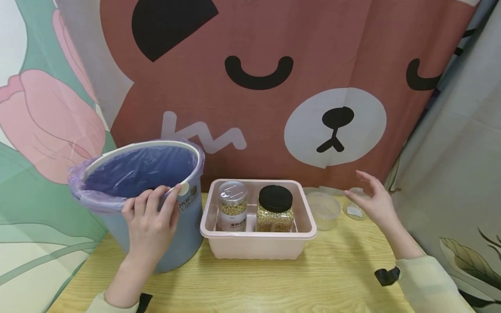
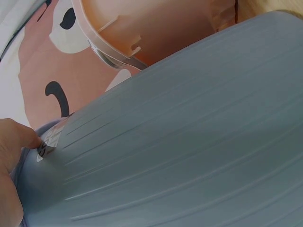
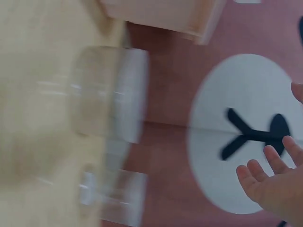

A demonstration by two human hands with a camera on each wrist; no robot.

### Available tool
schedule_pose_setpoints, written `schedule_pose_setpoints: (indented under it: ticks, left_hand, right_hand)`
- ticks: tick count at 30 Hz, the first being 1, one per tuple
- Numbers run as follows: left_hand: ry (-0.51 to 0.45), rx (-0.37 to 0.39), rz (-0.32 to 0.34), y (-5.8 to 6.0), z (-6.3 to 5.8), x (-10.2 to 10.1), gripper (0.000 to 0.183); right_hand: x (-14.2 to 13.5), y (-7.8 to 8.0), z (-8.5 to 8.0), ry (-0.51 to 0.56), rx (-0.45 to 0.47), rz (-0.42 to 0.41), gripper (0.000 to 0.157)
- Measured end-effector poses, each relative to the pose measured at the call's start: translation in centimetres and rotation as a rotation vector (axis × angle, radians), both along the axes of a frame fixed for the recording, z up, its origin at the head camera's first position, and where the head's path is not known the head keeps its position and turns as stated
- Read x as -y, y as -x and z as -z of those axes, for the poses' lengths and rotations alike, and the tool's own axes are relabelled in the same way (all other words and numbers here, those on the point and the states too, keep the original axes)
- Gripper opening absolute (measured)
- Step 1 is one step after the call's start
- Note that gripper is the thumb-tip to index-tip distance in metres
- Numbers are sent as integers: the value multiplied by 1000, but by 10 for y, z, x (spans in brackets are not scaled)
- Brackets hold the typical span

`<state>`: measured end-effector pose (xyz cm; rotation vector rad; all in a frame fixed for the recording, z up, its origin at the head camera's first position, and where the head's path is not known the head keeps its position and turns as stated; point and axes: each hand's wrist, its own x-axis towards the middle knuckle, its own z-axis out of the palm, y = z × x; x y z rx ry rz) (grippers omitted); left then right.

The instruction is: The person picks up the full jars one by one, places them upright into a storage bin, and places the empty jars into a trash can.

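Observation:
My left hand [image 1: 150, 226] grips the front rim of a blue trash bin [image 1: 189, 241], its fingers hooked over the edge and the purple liner bag [image 1: 95, 198]. The bin leans slightly. In the left wrist view its ribbed grey-blue wall [image 2: 180, 137] fills most of the picture, with the hand [image 2: 10, 161] at the left edge. My right hand [image 1: 377, 204] is raised on the right, fingers spread and holding nothing. Close by it stand a round clear tub [image 1: 322, 211] and a smaller clear container [image 1: 355, 211] with a white label. In the right wrist view both containers look blurred.
Right of the bin stands a pink plastic basin [image 1: 258, 247]. Inside are a clear can [image 1: 232, 208] of yellowish beans with a ring-pull lid and a square jar [image 1: 275, 219] with a black lid. Behind the wooden table [image 1: 313, 282] hangs a bear-print curtain [image 1: 254, 113].

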<state>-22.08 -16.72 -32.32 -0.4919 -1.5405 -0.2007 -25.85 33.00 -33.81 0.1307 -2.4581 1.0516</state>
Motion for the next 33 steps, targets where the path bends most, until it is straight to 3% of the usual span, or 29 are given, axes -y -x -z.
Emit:
schedule_pose_setpoints:
  ticks: [8, 15, 20, 33]
  left_hand:
    - [-4, 2, 7, 2, 2, 0, 22]
    - [-10, 13, 12, 2, 2, 1, 22]
    - [-14, 8, 5, 3, 3, 1, 21]
    - [-14, -2, 4, 3, 2, 1, 20]
  right_hand:
    - [1, 18, 61, 98, 41, -65, 78]
    - [7, 35, 96, 145, 153, -52, 93]
    - [5, 48, 113, 174, 238, -33, 104]
    - [-9, 73, 134, 143, 399, -126, 118]
